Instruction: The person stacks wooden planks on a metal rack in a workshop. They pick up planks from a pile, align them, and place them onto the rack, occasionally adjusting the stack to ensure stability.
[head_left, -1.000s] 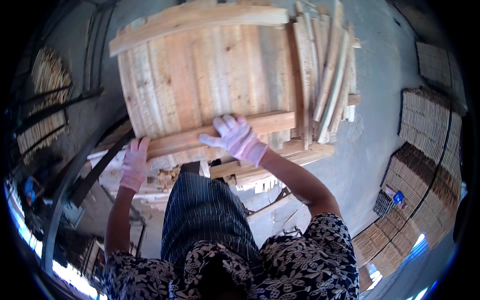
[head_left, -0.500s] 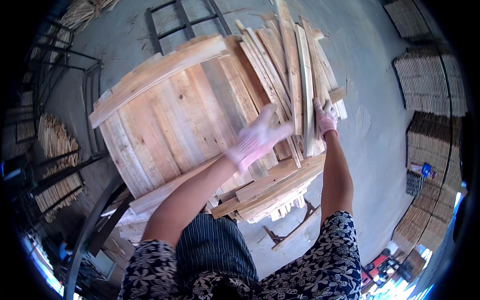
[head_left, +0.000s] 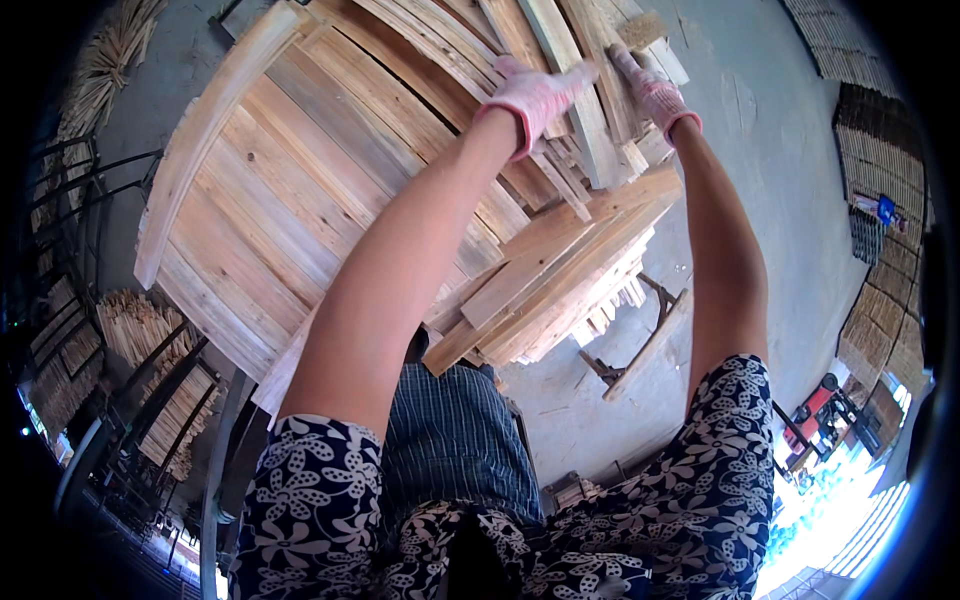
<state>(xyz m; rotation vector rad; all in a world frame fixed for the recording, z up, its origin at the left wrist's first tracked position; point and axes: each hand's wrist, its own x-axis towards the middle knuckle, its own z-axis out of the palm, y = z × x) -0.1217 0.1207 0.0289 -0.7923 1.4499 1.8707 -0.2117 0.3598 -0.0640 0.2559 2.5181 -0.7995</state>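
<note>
Left hand (head_left: 537, 100), gloved: thumb and fingers spread wide over the loose strips, blurred; can't tell if it has hold of any. Right hand (head_left: 660, 98), gloved: fingers reach along the outer strips, fairly straight; grip hidden, can't tell. Pale strip (head_left: 597, 150) lies between the hands, on the pile right of the plank panel (head_left: 270, 185). To handle it well, I'd pinch across its narrow width, press evenly from both sides and keep neighbours from fanning out. Long axis runs far-left to near-right, near end toward the person. Beams (head_left: 560, 275) sit at the panel's near side, above grey floor (head_left: 760, 210).
</note>
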